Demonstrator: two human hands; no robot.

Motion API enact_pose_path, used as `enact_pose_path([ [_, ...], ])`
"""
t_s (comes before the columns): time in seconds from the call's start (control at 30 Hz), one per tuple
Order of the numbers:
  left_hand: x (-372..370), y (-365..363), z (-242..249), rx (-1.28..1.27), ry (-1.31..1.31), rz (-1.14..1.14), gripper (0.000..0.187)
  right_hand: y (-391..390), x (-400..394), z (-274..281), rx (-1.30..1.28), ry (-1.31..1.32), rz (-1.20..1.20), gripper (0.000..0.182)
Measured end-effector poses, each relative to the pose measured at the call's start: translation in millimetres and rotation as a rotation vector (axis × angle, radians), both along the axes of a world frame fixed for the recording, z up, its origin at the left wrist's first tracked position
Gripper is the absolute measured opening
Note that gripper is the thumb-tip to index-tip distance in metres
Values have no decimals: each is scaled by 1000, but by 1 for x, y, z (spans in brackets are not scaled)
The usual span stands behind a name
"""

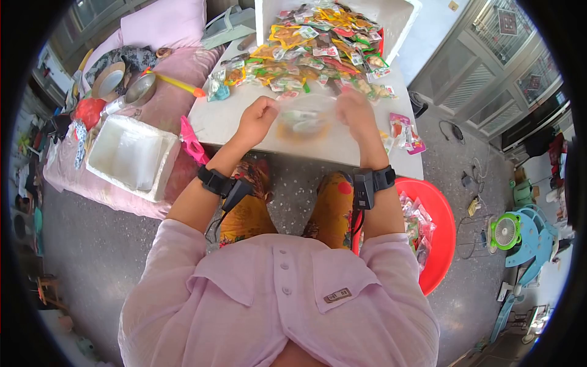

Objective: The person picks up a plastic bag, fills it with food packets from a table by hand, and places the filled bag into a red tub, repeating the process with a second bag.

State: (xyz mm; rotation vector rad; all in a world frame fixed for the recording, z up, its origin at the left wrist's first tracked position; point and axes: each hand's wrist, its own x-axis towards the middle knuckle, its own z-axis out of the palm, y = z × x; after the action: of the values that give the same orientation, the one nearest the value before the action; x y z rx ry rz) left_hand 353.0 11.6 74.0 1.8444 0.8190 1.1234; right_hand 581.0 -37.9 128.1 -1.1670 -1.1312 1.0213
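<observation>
Over the near part of the white table (214, 119), my left hand (257, 117) and my right hand (354, 110) each grip one side of a clear plastic bag (304, 120). The bag hangs stretched between them and shows several small packets inside, blurred. Beyond my hands a big heap of small colourful snack packets (318, 46) covers the far half of the table. Black straps sit on both wrists.
A red basin (443, 226) with filled bags stands on the floor at my right. Loose packets (403, 131) lie at the table's right edge. A white foam box (131, 156) rests on a pink-covered bench at left, with bowls behind it. A small green fan (504, 231) sits far right.
</observation>
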Motion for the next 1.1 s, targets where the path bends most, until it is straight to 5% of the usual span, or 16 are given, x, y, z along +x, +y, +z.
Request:
enact_pose_path([
  [0.33,3,-1,14,26,445,6,14,5,1,-15,-9,78,-31,9],
  [0.43,-1,4,0,-89,411,46,19,-3,-3,-11,-11,94,-91,9],
  [0.53,6,3,-9,-131,106,-61,14,-3,-2,-11,2,86,-81,9],
  [0.63,11,3,-1,-249,167,-120,15,-9,0,-6,-2,44,-38,13],
  [0.83,17,-8,15,-258,12,-227,20,-33,33,-9,98,-734,-66,46],
  [1.1,4,-55,26,-250,159,-299,26,-93,0,-11,407,-1009,-4,58],
])
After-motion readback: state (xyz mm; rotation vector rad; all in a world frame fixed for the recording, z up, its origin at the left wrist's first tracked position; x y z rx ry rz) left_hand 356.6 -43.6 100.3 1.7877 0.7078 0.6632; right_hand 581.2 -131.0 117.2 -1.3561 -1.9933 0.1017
